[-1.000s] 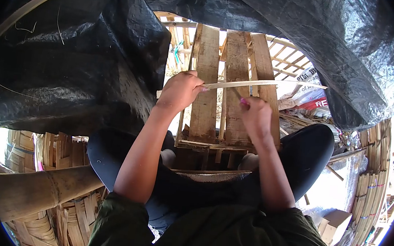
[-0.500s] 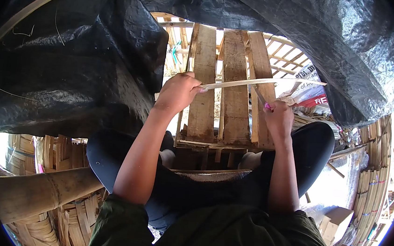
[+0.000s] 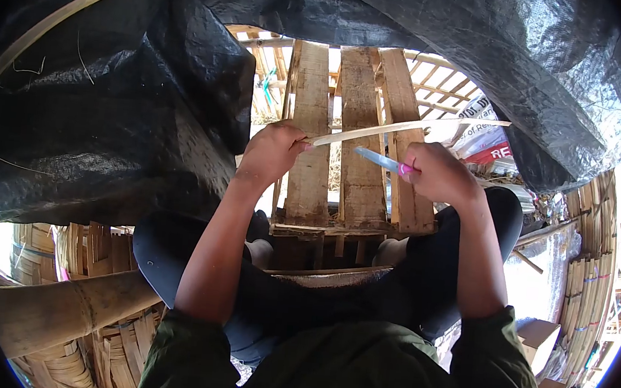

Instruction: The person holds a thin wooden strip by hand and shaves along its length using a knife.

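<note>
Pinched at its near end by my left hand (image 3: 274, 149), a thin pale bamboo strip (image 3: 405, 127) reaches out to the right in a slight curve. My right hand (image 3: 434, 173) is closed around the handle of a knife (image 3: 377, 158), whose blade points left, just below the strip and apart from it. Something pink shows at the base of the blade, by the fingers. Both hands are above a slatted wooden bench (image 3: 355, 190) in front of my knees.
Black plastic sheeting (image 3: 110, 117) hangs at the left and overhead. A thick bamboo pole (image 3: 72, 306) lies at the lower left above woven bamboo. Bundled bamboo strips (image 3: 583, 306) and a cardboard box (image 3: 536, 339) are on the right. Beyond the bench is a printed sack (image 3: 481, 139).
My right hand has turned and risen slightly, swinging the knife so its blade now points left under the strip. My left hand has shifted a little left and down with the bamboo strip.
</note>
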Action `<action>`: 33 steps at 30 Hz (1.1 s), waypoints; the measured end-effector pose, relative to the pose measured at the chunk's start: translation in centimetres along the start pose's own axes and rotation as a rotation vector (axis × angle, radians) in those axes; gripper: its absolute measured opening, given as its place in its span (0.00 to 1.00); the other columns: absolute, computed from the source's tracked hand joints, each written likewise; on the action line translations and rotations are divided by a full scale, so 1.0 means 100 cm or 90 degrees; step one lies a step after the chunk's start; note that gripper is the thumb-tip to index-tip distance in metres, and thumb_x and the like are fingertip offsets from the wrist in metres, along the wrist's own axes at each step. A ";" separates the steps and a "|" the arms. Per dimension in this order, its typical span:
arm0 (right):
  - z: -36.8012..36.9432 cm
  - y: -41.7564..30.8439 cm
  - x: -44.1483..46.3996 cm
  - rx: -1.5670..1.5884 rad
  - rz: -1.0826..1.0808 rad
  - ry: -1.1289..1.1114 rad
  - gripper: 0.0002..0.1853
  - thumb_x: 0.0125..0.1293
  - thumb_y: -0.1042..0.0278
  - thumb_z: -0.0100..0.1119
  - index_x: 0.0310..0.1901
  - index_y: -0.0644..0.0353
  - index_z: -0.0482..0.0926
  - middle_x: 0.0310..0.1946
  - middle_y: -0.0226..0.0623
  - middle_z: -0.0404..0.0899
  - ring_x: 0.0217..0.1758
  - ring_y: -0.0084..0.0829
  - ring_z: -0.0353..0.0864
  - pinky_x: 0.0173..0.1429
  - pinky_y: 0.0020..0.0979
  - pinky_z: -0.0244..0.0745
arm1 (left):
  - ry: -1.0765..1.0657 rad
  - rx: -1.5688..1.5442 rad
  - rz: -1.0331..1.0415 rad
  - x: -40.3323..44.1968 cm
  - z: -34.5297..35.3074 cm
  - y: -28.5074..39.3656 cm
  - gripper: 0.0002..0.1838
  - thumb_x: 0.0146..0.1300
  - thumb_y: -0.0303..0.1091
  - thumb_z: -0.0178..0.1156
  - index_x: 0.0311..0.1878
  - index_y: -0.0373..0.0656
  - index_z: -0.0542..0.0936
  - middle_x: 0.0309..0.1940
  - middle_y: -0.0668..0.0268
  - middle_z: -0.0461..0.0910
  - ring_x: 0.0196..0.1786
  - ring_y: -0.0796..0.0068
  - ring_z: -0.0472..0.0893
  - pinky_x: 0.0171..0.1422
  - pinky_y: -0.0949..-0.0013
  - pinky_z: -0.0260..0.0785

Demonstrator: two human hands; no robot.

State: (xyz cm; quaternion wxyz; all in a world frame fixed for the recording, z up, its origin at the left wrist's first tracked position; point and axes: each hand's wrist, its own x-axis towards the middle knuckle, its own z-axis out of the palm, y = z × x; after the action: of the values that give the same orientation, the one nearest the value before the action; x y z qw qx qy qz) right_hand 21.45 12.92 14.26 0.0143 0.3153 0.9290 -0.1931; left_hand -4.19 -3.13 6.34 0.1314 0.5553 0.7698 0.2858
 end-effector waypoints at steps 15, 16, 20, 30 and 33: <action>-0.009 0.032 0.024 -0.022 0.023 -0.243 0.09 0.58 0.76 0.61 0.42 0.64 0.78 0.35 0.51 0.84 0.42 0.49 0.85 0.45 0.46 0.78 | 0.019 0.030 0.016 -0.001 -0.006 0.009 0.11 0.64 0.39 0.65 0.36 0.41 0.85 0.35 0.61 0.80 0.41 0.54 0.82 0.46 0.54 0.74; 0.003 0.037 0.024 -0.020 0.024 -0.244 0.09 0.58 0.76 0.61 0.42 0.64 0.78 0.35 0.51 0.84 0.42 0.49 0.85 0.45 0.46 0.78 | 0.024 0.030 0.014 0.000 -0.008 0.010 0.10 0.64 0.39 0.65 0.36 0.41 0.85 0.34 0.60 0.79 0.41 0.54 0.82 0.45 0.54 0.74; 0.048 0.033 0.023 0.075 -0.107 -0.176 0.28 0.56 0.73 0.61 0.61 0.62 0.70 0.34 0.51 0.85 0.41 0.47 0.87 0.47 0.43 0.79 | 0.043 0.016 0.014 0.004 -0.010 0.011 0.09 0.60 0.34 0.70 0.38 0.39 0.86 0.30 0.57 0.78 0.34 0.54 0.80 0.39 0.58 0.70; 0.059 -0.010 0.049 0.191 -0.163 -0.237 0.29 0.55 0.71 0.63 0.63 0.61 0.76 0.30 0.42 0.84 0.32 0.38 0.86 0.44 0.38 0.79 | 0.026 -0.009 -0.010 0.011 -0.010 0.010 0.10 0.59 0.33 0.71 0.41 0.38 0.86 0.30 0.58 0.78 0.30 0.58 0.79 0.36 0.61 0.69; 0.063 0.009 0.050 0.203 -0.145 -0.170 0.21 0.58 0.69 0.64 0.54 0.62 0.80 0.28 0.38 0.82 0.29 0.32 0.83 0.40 0.34 0.78 | 0.021 0.002 -0.007 0.012 -0.010 0.009 0.10 0.59 0.32 0.70 0.42 0.37 0.86 0.31 0.57 0.79 0.30 0.58 0.79 0.36 0.61 0.70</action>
State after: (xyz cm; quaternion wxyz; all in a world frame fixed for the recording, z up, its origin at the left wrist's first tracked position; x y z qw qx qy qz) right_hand 17.34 14.15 7.40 0.0652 0.1783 0.9062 -0.3778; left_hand -4.41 -2.08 7.80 0.1197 0.5467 0.7751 0.2932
